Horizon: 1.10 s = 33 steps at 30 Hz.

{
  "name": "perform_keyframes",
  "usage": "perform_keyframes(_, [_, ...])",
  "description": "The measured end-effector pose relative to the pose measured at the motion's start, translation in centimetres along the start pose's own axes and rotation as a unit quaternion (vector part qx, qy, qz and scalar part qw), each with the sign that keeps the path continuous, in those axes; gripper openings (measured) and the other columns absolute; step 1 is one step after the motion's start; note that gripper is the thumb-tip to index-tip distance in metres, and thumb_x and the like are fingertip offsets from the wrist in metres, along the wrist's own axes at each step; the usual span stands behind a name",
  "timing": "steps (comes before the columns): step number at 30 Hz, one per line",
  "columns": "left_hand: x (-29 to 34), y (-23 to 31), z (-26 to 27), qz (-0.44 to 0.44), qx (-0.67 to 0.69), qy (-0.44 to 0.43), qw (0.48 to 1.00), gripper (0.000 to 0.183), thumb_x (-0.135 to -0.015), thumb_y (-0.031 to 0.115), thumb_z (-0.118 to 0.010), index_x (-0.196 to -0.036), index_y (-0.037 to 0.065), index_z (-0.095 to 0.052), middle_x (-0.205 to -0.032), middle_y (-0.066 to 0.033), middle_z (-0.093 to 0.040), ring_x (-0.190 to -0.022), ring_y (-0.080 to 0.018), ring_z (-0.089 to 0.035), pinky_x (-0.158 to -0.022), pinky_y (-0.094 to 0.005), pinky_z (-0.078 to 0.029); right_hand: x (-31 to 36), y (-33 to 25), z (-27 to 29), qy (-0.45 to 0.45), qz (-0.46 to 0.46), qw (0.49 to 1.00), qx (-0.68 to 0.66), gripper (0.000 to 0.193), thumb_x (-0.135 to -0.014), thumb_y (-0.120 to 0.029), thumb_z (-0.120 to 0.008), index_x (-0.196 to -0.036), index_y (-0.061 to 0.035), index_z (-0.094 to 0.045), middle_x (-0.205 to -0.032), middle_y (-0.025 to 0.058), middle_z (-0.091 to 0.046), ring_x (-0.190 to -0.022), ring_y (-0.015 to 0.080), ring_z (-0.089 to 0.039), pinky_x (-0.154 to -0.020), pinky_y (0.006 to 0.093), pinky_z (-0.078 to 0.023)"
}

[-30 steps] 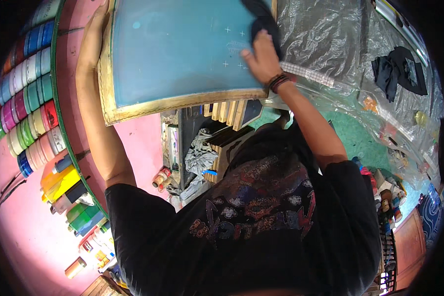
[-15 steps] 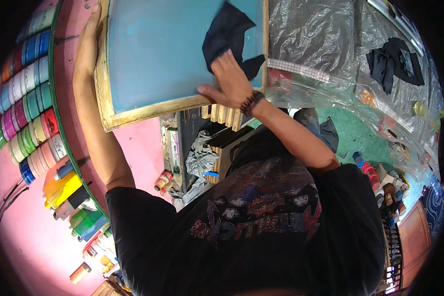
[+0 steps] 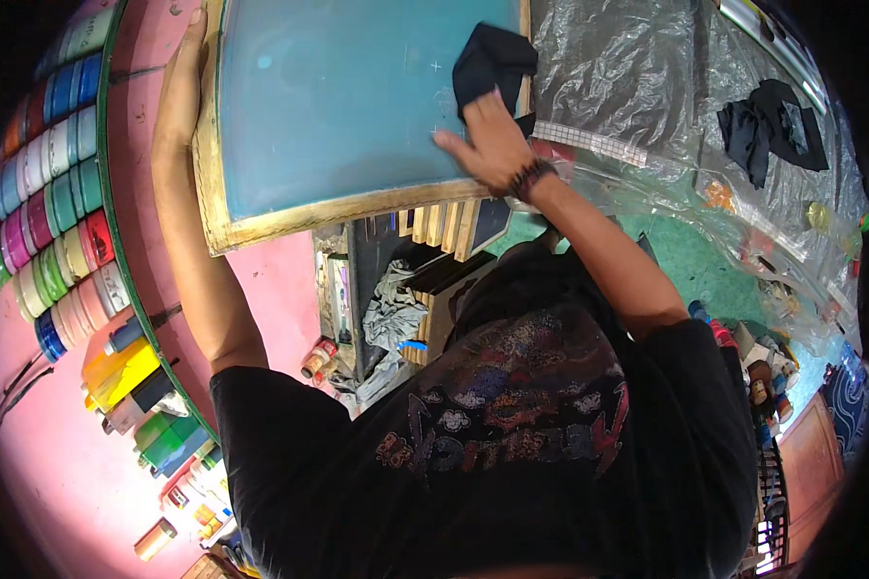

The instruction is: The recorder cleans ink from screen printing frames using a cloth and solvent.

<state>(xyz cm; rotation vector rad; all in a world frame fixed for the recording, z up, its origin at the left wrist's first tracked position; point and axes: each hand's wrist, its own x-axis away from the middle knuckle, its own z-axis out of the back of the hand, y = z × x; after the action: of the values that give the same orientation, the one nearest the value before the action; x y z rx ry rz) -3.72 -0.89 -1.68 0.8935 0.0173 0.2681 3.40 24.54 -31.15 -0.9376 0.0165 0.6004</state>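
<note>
Round ink tubs in blue, green, pink, red and cream (image 3: 53, 198) stand in a stacked row along the curved green shelf at left. Below them sit a yellow rectangular container (image 3: 121, 372) and green boxes (image 3: 169, 439). Small red-capped bottles (image 3: 317, 359) stand near the pink wall's foot. A large teal mesh printing screen in a wooden frame (image 3: 338, 106) leans upright at top centre.
</note>
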Motion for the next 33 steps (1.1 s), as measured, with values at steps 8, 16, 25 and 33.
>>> perform_keyframes(8, [0.2, 0.0, -0.5, -0.032, -0.01, 0.02, 0.999, 0.075, -0.102, 0.057, -0.044, -0.152, 0.001, -0.04, -0.151, -0.0123, -0.046, -0.135, -0.0208, -0.046, -0.113, -0.0305, -0.033, 3.1, 1.0, -2.2, 0.035, 0.045, 0.995, 0.08, 0.092, -0.095, -0.065, -0.049, -0.138, 0.0153, -0.039, -0.136, 0.0356, -0.045, -0.137, 0.0449, -0.039, -0.12, 0.0554, -0.02])
perform_keyframes(16, [0.3, 0.5, -0.1, -0.02, -0.019, 0.013, 1.0, 0.076, -0.102, 0.058, -0.042, -0.151, 0.0, -0.041, -0.15, -0.0153, -0.046, -0.136, -0.0226, -0.045, -0.113, -0.0318, -0.033, 0.5, -5.5, -0.4, 0.059, 0.113, 0.988, -0.092, 0.072, -0.092, -0.059, -0.059, -0.11, 0.0109, -0.056, -0.136, 0.0403, -0.044, -0.14, 0.0467, -0.036, -0.121, 0.0551, -0.019])
perform_keyframes(25, [2.9, 7.4, -5.8, 0.168, -0.027, 0.119, 0.978, 0.087, -0.098, 0.069, -0.041, -0.149, -0.002, -0.043, -0.146, -0.0136, -0.05, -0.129, -0.0225, -0.05, -0.11, -0.0297, -0.036, -4.3, -3.8, 0.0, 0.133, 0.059, 0.989, -0.031, 0.078, -0.094, -0.063, -0.051, -0.119, 0.0106, -0.052, -0.124, 0.0327, -0.051, -0.126, 0.0478, -0.044, -0.117, 0.058, -0.024])
perform_keyframes(33, [3.0, 8.5, -4.9, 0.171, 0.022, 0.057, 0.983, 0.09, -0.098, 0.071, -0.039, -0.149, -0.004, -0.043, -0.145, -0.0143, -0.051, -0.128, -0.0218, -0.051, -0.109, -0.0293, -0.037, -6.3, -1.3, -0.5, 0.124, 0.019, 0.992, 0.011, 0.091, -0.096, -0.066, -0.046, -0.134, 0.0163, -0.045, -0.147, 0.0367, -0.039, -0.146, 0.0461, -0.028, -0.121, 0.0535, -0.02])
